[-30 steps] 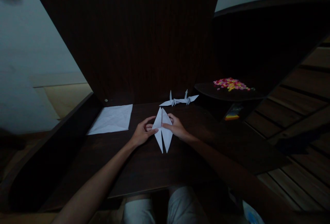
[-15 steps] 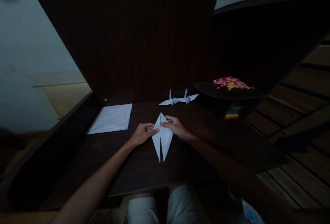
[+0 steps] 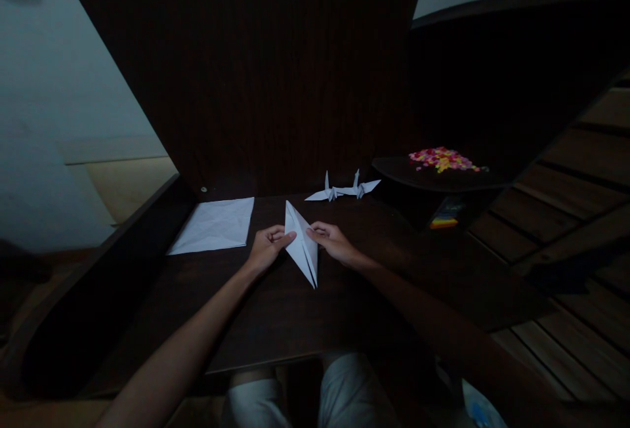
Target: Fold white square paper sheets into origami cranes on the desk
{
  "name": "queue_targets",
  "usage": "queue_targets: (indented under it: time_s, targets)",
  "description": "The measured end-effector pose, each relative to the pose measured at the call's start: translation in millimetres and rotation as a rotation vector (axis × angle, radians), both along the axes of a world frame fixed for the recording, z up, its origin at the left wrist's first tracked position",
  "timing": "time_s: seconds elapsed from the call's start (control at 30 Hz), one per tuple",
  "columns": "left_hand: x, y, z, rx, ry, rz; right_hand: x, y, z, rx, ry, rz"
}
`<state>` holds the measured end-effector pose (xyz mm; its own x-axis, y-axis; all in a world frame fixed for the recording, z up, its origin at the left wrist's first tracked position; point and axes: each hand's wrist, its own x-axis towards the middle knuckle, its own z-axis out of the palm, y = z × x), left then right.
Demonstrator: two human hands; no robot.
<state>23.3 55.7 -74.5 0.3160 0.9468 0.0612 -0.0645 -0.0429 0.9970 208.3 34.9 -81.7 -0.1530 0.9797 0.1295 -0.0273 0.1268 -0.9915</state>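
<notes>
A white folded paper, diamond-shaped with a slit running to its near tip, is held above the dark table. My left hand pinches its left edge, thumb on top and fingers curled beneath. On the opposite edge my right hand grips it the same way. The paper leans, its far tip to the left and its near tip to the right. Behind it, two white paper cranes stand close together. White paper sheets lie to the left of my left hand.
A dark upright panel rises behind the table. At the right, a low rounded shelf bears a pile of pink, red and yellow bits. A yellow-edged item sits below it. A raised dark side board borders the left.
The folded paper has turned, its far tip swinging left and its near tip moving right and away from me. Both hands still grip its sides.
</notes>
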Motion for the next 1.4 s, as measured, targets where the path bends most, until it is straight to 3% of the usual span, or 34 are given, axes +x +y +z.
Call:
queue_targets:
  time_s: [0.27, 0.43, 0.6, 0.8, 1.03, 1.27, 1.4]
  targets:
    - [4, -4, 0.0, -0.036, -0.01, -0.068, 3, 4, -7, 0.04, -0.057, -0.035]
    - [5, -7, 2.2, -0.073, -0.003, -0.088, 4, 1, -6, -0.002, -0.142, 0.096]
    - [4, -3, 0.1, -0.056, -0.015, -0.003, 2, -3, -5, -0.068, -0.109, 0.186]
    - [-1, 8, 0.0, -0.013, -0.071, 0.2, 3, -5, -2, -0.17, -0.129, 0.294]
    - [-6, 18, -5.7, 0.048, -0.107, 0.317, 2, -2, -4, -0.083, -0.12, 0.202]
    - [-7, 19, -4.0, 0.039, -0.132, 0.339, 0, -5, -5, -0.202, -0.022, 0.274]
    - [-7, 22, -3.5, 0.016, -0.191, 0.35, 1, -3, -10, -0.213, -0.007, 0.215]
